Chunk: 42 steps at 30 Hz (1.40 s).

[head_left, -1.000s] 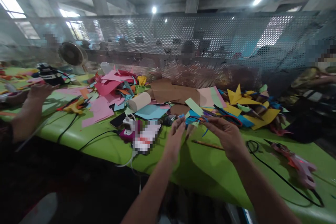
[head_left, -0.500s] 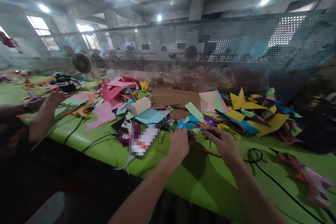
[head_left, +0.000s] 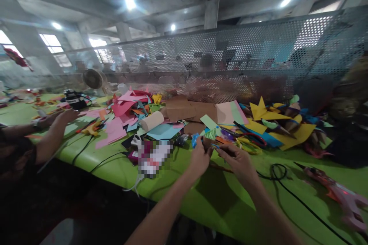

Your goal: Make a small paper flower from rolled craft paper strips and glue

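Note:
My left hand (head_left: 200, 157) is closed above the green table, its fingers curled round something small that they mostly hide. A green striped paper piece (head_left: 210, 134) shows just past its fingertips, and a shiny blue piece (head_left: 195, 139) lies against its far side; I cannot tell whether either is gripped. Close by on the right, my right hand (head_left: 236, 157) pinches a thin blue strip (head_left: 215, 146) between thumb and fingers. The strip's end reaches toward the left fingertips. Red-handled scissors (head_left: 257, 138) lie beyond my right hand.
A pink glue gun (head_left: 342, 195) with a black cord (head_left: 304, 195) lies at the right. Yellow paper stars (head_left: 261, 110), brown paper (head_left: 198, 110), pink sheets (head_left: 115, 128) and a paper roll (head_left: 152, 121) cover the back. A co-worker's arm (head_left: 53, 134) rests at left.
My hands have drawn closer together, the right one shifting left and turning. The blue strip now points toward my left fingertips, and the green striped piece shows more plainly.

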Available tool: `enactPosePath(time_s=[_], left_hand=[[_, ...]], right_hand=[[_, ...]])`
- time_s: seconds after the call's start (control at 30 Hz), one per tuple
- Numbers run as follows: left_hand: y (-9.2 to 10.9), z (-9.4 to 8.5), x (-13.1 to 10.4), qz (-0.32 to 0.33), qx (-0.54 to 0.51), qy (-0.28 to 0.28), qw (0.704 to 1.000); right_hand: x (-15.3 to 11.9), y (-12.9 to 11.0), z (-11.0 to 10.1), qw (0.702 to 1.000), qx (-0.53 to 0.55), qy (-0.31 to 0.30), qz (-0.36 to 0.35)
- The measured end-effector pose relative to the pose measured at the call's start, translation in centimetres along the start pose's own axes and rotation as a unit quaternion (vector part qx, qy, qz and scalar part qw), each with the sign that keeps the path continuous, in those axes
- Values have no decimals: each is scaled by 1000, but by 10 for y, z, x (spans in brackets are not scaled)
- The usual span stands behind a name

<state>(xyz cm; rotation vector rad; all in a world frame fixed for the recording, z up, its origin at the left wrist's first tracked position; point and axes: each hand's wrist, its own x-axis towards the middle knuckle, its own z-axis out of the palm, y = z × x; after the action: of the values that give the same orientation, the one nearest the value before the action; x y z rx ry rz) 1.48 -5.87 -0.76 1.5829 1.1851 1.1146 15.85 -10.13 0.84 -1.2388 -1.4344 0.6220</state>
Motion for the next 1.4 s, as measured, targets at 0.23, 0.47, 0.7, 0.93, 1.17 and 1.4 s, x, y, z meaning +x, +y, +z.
enactPosePath(time_s=[0.23, 0.47, 0.7, 0.93, 1.17, 1.4], left_hand=[[-13, 12, -1, 40, -115, -52, 991], [-6, 9, -5, -2, -161, -66, 985], [-10, 7, -7, -54, -226, -99, 968], [-2, 4, -11, -40, -209, -56, 976], [-1, 2, -12, -51, -200, -41, 978], [-2, 2, -12, -59, -211, -34, 975]], right_hand=[[-3, 6, 1, 996, -76, 13, -47], [-7, 3, 2, 988, -141, 24, -63], [-10, 0, 4, 982, -171, 28, -71], [-10, 0, 5, 981, -178, 13, -76], [-10, 0, 6, 983, -169, 9, -68], [-9, 4, 5, 990, -136, -5, -30]])
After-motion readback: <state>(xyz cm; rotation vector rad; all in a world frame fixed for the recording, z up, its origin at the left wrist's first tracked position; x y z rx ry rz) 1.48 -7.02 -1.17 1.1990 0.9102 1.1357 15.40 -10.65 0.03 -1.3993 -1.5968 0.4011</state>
